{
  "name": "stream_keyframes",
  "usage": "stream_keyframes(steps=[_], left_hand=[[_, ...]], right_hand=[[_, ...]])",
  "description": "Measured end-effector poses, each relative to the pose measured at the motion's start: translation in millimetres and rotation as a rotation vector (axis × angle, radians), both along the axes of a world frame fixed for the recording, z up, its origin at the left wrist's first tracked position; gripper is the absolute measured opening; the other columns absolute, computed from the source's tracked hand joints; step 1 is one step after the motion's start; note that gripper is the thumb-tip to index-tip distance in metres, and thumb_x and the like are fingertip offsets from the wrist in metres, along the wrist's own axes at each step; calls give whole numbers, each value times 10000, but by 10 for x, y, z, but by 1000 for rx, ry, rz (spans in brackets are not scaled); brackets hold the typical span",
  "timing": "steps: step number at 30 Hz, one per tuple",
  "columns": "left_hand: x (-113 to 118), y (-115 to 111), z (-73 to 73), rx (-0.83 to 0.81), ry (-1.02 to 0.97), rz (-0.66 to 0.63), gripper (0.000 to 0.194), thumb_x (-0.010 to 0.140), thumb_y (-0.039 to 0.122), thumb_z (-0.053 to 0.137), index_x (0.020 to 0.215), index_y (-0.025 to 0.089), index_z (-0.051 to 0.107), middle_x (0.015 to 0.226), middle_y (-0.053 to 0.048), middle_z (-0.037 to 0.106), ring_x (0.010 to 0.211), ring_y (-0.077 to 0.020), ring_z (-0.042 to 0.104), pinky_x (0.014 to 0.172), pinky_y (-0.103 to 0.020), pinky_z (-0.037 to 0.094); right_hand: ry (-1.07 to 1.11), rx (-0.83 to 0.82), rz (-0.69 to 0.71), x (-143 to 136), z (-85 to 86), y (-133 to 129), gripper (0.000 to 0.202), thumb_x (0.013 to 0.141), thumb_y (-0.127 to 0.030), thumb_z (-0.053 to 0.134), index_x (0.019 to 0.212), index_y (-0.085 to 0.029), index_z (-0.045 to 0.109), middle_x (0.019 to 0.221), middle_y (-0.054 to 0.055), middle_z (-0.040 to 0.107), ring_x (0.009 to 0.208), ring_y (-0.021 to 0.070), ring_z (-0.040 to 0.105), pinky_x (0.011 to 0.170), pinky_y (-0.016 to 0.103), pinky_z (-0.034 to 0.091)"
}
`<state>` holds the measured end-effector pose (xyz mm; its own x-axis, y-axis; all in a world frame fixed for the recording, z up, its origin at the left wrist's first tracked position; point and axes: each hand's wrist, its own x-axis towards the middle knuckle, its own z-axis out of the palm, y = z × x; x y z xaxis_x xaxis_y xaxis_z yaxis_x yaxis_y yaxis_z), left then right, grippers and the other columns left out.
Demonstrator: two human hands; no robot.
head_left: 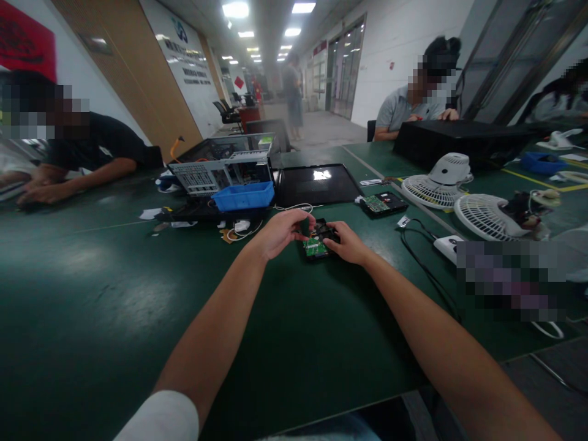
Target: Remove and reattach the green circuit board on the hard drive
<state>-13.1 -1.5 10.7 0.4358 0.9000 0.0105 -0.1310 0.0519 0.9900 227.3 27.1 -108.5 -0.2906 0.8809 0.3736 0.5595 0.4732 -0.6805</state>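
On the green table in front of me lies a hard drive (315,247) with its green circuit board facing up and a dark casing around it. My left hand (282,234) is at its left side, fingers closed in a pinch by a small dark piece whose kind I cannot make out. Thumb and fingers of my right hand (348,242) grip the drive's right edge. Beyond my right hand, a second hard drive (384,204) rests with its circuit board up.
An opened computer case (202,177) stands back left, behind a blue bin (244,196). A flat black panel (301,187) lies behind my hands. To the right are white fans (434,191), a power strip (446,247) and black cables (425,269). Other people sit across the table.
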Motion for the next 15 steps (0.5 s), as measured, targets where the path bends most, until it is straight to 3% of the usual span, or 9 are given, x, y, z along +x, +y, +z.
stream_keyframes(steps=[6,15], left_hand=[[-4,-8,9,-7,8,-1,306,862,381,630,1001,130,734,926,-106,686,891,-214,648,668,-291,535],[6,-16,5,-76,-29,41,238,845,354,652,969,155,606,930,-151,754,880,-255,714,644,-315,536]], right_hand=[[11,7,-3,-4,-10,2,520,892,-321,702,1382,-209,565,1328,139,571,1267,291,570,1118,528,463],[-3,1,-3,-7,20,-13,517,894,-321,698,1375,-204,551,1329,147,568,1260,301,577,1116,533,467]])
